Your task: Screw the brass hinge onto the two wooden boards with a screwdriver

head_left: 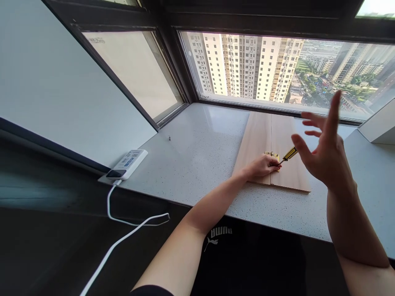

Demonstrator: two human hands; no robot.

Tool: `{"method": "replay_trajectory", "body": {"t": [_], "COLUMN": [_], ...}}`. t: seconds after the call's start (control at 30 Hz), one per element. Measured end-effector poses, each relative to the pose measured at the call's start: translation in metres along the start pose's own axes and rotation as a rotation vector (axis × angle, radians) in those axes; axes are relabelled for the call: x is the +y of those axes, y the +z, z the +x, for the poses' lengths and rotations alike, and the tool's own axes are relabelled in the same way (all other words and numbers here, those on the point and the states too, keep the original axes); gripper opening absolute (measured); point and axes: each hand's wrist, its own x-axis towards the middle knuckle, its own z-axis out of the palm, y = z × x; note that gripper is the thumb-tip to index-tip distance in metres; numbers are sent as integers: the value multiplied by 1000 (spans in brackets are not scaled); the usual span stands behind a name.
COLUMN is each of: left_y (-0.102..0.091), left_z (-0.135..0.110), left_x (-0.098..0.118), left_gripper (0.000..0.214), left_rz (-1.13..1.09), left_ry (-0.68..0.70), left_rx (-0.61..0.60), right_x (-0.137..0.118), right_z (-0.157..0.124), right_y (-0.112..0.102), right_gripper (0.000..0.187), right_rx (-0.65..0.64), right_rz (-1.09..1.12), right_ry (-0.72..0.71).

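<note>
Two pale wooden boards (256, 135) lie side by side on the sill, with a narrow seam between them. A small brass-coloured metal fitting (277, 157) sits across the seam, partly hidden by my fingers; I cannot tell its exact kind. My left hand (262, 165) rests on the boards, its fingers pinched around the shaft of a screwdriver (290, 153). The yellow-and-black handle leans up to the right, and its tip is at the fitting. My right hand (327, 152) is raised just right of the handle, fingers spread, holding nothing.
A white power strip (131, 164) lies at the sill's left edge, its white cable (114, 246) hanging down in front. One tiny dark item (169, 138), perhaps a screw, lies on the speckled sill (197, 164). Dark-framed window panes (240, 68) stand behind the boards.
</note>
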Motion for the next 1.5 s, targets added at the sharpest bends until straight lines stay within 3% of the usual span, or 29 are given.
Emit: {"method": "replay_trajectory", "body": {"t": [0.13, 0.2, 0.7, 0.97, 1.2, 1.37, 1.5], "left_y": [1, 2, 1, 3, 0, -1, -1], "left_z": [1, 2, 2, 2, 1, -2, -2], "left_x": [-2, -2, -4, -5, -5, -2, -2], "left_gripper": [11, 12, 10, 9, 15, 13, 9], "left_rz": [-5, -8, 6, 15, 95, 48, 28], "left_ry": [-17, -20, -39, -47, 24, -2, -7], "left_rx": [-2, -2, 0, -1, 88, 107, 122], "right_x": [14, 20, 21, 22, 14, 16, 19], "right_z": [-5, -5, 6, 10, 10, 4, 6], "right_y": [22, 32, 38, 43, 38, 21, 11], "right_gripper": [66, 52, 34, 18, 22, 65, 58], "right_rx": [-246, -302, -287, -235, -272, -186, -229], "right_rz": [-78, -98, -134, -205, -116, -21, 3], "right_ry": [48, 45, 90, 184, 175, 108, 37]}}
